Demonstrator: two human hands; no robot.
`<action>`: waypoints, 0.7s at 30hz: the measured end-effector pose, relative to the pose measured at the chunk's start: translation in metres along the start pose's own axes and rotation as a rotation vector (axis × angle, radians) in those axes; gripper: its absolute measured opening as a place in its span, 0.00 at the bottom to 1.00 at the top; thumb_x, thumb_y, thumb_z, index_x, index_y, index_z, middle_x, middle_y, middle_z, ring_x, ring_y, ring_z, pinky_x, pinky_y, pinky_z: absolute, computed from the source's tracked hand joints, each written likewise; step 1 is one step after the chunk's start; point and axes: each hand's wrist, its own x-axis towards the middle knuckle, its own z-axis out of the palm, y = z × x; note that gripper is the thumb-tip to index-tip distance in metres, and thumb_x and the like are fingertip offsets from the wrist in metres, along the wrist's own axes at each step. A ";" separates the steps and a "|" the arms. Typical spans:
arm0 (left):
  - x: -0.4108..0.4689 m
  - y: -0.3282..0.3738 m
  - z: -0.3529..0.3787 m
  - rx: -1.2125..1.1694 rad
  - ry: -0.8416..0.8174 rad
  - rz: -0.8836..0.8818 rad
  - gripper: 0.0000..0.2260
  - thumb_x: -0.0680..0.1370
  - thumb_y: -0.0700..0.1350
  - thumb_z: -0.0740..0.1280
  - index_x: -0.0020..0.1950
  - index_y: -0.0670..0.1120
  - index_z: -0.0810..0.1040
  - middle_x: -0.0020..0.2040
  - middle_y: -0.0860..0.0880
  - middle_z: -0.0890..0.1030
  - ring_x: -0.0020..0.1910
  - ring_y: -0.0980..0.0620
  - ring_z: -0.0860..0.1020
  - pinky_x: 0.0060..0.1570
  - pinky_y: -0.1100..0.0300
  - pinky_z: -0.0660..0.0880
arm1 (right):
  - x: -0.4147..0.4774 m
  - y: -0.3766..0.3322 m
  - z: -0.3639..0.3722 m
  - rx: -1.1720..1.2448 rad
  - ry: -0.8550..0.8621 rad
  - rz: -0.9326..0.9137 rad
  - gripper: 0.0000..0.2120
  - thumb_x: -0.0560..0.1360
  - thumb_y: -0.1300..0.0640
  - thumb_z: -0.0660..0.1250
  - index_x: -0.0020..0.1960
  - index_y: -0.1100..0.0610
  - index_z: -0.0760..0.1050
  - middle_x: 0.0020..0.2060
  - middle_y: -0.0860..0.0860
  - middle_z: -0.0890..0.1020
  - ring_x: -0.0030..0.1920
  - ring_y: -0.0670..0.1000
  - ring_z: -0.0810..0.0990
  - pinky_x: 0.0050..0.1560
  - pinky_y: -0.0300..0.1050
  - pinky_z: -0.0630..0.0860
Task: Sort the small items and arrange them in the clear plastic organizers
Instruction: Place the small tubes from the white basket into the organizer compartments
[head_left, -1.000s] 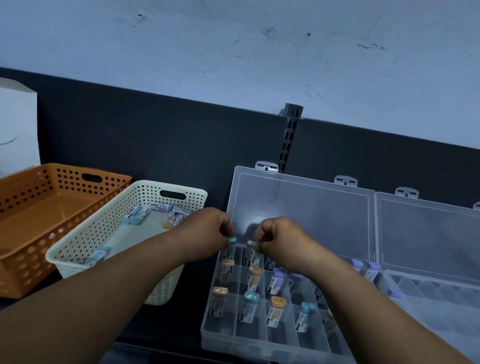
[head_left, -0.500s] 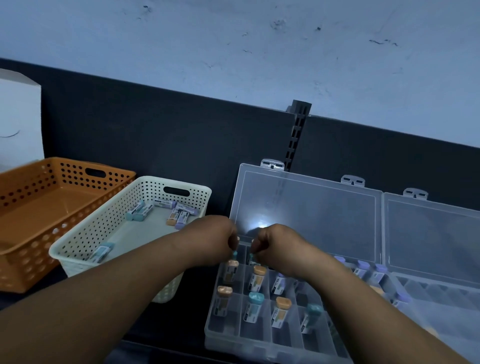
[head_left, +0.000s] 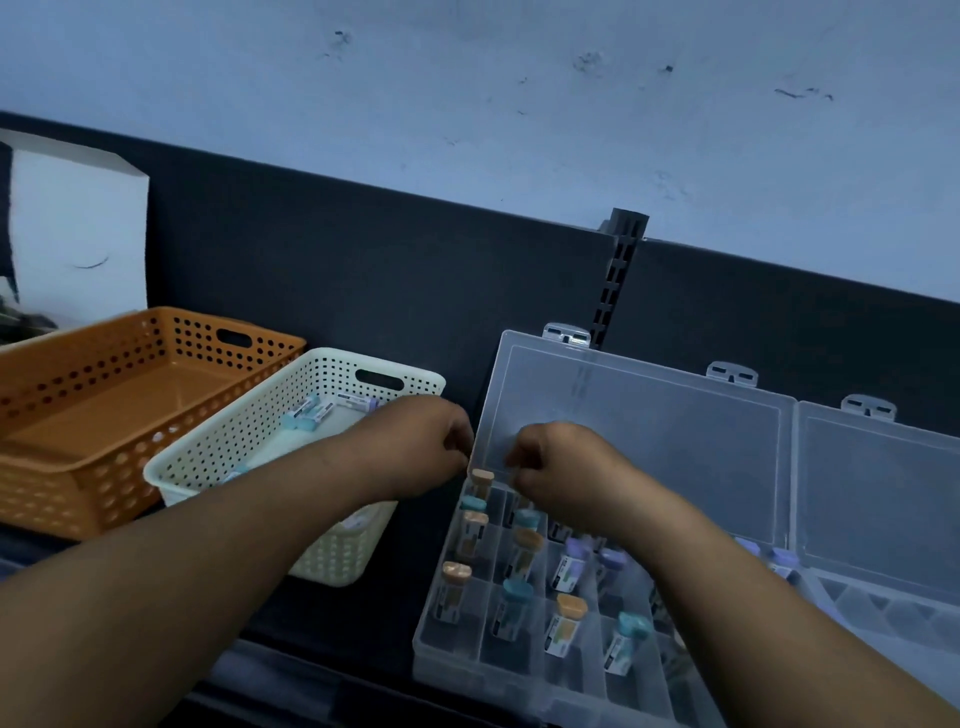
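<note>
Both hands hovered over the back row of the open left organizer (head_left: 452, 642) on the dark counter (head_left: 384, 613). The left hand (head_left: 415, 447) was at the tray's back-left corner, just above an orange-capped vial (head_left: 480, 478), grip curled in; I couldn't tell whether it pinched anything. The right hand (head_left: 561, 467) was just beside it, in front of the raised lid (head_left: 649, 431), grip also curled, contents unclear. Vials stood upright in the compartments: teal caps (head_left: 517, 590), orange caps (head_left: 571, 605), purple caps (head_left: 576, 548). A second organizer (head_left: 883, 613) sat open, touching on the right. The white basket (head_left: 218, 452) left of the tray held a few loose vials (head_left: 311, 413). The orange basket (head_left: 78, 415) sat further left.
</note>
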 end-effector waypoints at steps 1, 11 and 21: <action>-0.003 -0.004 -0.005 0.010 0.034 -0.019 0.09 0.76 0.47 0.67 0.56 0.52 0.80 0.51 0.53 0.81 0.50 0.55 0.77 0.50 0.59 0.76 | 0.001 -0.004 -0.001 -0.002 0.015 -0.030 0.09 0.76 0.56 0.63 0.53 0.53 0.79 0.48 0.51 0.82 0.48 0.53 0.79 0.50 0.48 0.78; -0.045 -0.082 -0.051 0.281 0.202 -0.282 0.14 0.77 0.52 0.67 0.62 0.54 0.76 0.63 0.50 0.76 0.58 0.49 0.75 0.54 0.55 0.74 | 0.037 -0.067 -0.001 -0.044 0.025 -0.258 0.20 0.76 0.48 0.67 0.66 0.49 0.72 0.63 0.50 0.72 0.60 0.53 0.74 0.59 0.48 0.73; -0.025 -0.164 -0.073 0.246 0.027 -0.230 0.20 0.76 0.54 0.66 0.68 0.55 0.70 0.65 0.54 0.73 0.58 0.54 0.74 0.53 0.59 0.72 | 0.127 -0.131 0.038 -0.125 -0.148 -0.106 0.26 0.74 0.49 0.69 0.70 0.49 0.68 0.65 0.49 0.74 0.53 0.50 0.76 0.51 0.43 0.73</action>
